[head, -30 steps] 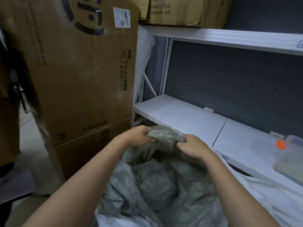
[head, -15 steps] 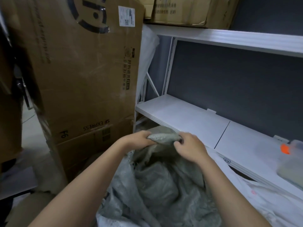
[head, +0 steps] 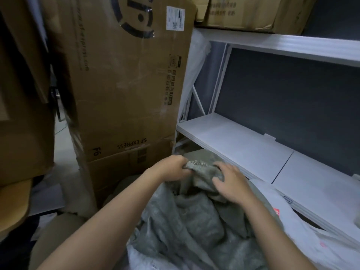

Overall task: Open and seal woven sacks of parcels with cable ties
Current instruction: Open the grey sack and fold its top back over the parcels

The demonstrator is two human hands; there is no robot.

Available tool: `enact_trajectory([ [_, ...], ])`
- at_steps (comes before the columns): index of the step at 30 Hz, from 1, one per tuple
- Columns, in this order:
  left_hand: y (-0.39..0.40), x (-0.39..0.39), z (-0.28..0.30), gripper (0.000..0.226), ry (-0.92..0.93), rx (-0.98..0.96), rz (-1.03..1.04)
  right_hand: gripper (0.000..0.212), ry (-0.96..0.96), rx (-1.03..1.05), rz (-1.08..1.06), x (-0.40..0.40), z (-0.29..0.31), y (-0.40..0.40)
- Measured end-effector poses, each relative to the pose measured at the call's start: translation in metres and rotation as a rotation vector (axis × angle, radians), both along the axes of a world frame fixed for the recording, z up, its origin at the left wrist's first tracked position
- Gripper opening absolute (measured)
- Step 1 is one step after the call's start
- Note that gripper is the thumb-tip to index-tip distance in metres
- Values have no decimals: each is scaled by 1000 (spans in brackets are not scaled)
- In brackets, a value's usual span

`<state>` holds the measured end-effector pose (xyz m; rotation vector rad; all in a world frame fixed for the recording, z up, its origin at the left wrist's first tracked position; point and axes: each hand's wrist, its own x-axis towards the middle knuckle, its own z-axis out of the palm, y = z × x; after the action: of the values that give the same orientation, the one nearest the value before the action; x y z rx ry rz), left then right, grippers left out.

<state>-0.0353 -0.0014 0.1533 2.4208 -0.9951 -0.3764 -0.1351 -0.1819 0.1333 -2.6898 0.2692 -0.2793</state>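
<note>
A grey woven sack fills the lower middle of the head view, its mouth bunched up at the top. My left hand grips the gathered neck from the left, fingers curled round the fabric. To the right of the neck, my right hand lies on the bunched fabric with its fingers spread and bent over it. No cable tie shows. What is inside the sack is hidden.
A tall cardboard box marked SF EXPRESS stands just left of the sack. A white metal shelf runs along the right, with more boxes on its upper level. White plastic bags lie at lower right.
My right hand has loosened from a tight grip on the sack neck and its fingers have spread over the fabric. The view has swung slightly, so the orange-capped container at right is out of frame.
</note>
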Motion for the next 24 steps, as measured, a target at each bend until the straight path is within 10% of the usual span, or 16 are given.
enact_trajectory([
  [2, -2, -5, 4, 12, 215, -255, 22, 62, 14, 128, 186, -1, 1, 14],
  [5, -2, -7, 6, 8, 312, -409, 37, 34, -2, 335, 231, 7, 1, 29],
  [10, 27, 6, -16, 63, -99, 260, 83, 27, -382, 713, -162, 17, 6, 12],
  [14, 38, -2, -64, 88, 29, 231, 195, 24, -488, 320, -370, 1, -28, -16],
  [19, 39, -26, -108, 92, 207, 272, 155, 51, 415, -333, -273, -37, -83, -37],
  [24, 30, -43, -104, 54, 222, 108, 126, 79, 144, -500, -43, -40, -80, -10],
])
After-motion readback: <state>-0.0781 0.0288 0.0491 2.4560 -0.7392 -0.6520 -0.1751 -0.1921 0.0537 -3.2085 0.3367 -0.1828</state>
